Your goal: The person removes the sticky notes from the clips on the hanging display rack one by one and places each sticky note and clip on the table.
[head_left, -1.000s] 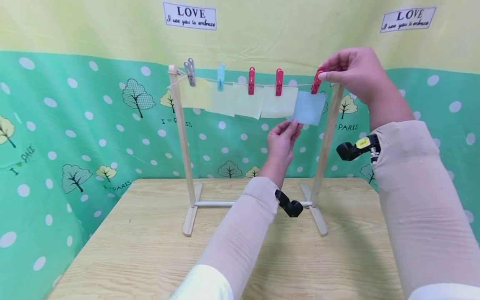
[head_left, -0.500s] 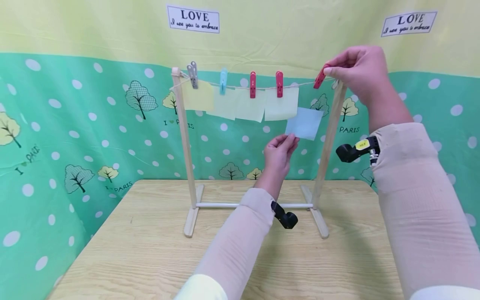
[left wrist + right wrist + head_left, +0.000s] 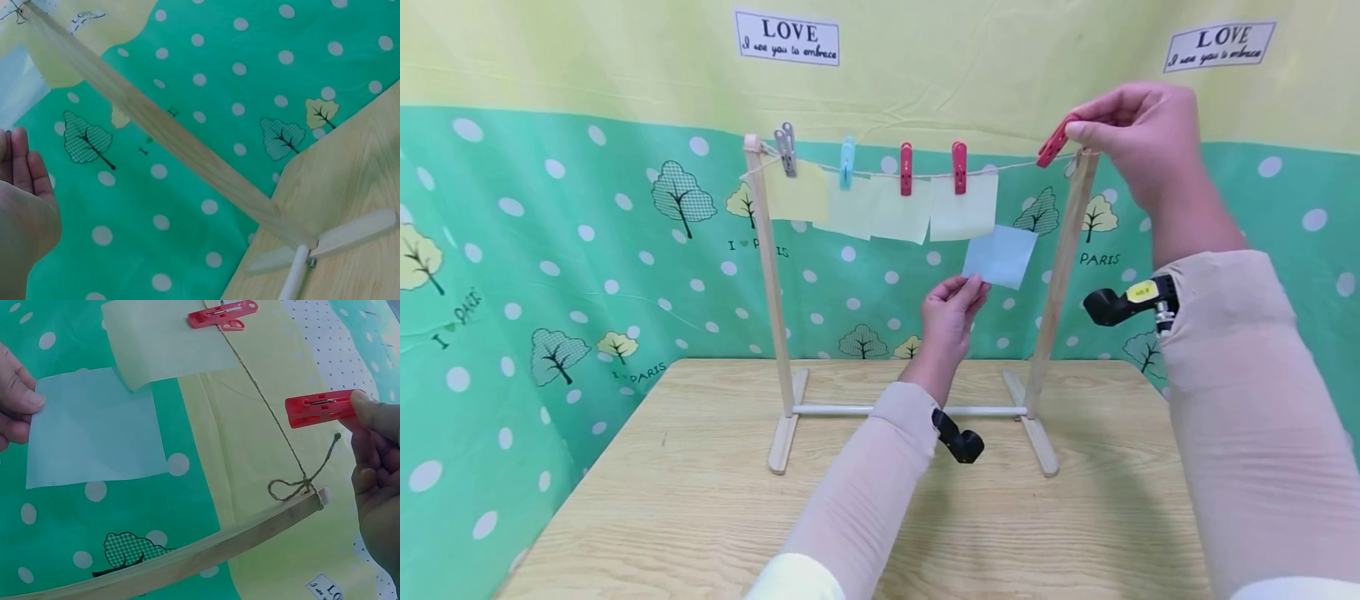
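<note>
My left hand (image 3: 951, 315) pinches a light blue square paper (image 3: 1002, 257) by its lower left corner. The sheet is below the string (image 3: 1018, 166), apart from it. Near the right post, my right hand (image 3: 1150, 142) pinches a red clothespin (image 3: 1055, 143) by its handle end. In the right wrist view this clothespin (image 3: 320, 409) is off the string, with nothing in its tip. On the string, a grey clothespin (image 3: 786, 150), a light blue clothespin (image 3: 847, 162) and two red clothespins hold a yellow paper (image 3: 796, 192) and several pale green papers (image 3: 964, 208).
A wooden frame carries the string between its left post (image 3: 767, 275) and right post (image 3: 1060, 275). A white rod (image 3: 831, 410) joins its feet on the wooden table (image 3: 662, 500). Behind it hangs a green and yellow curtain (image 3: 587, 275).
The red clothespin has come off the blue paper and moved up and right with my right hand. My left hand has carried the paper down and slightly left, away from the string.
</note>
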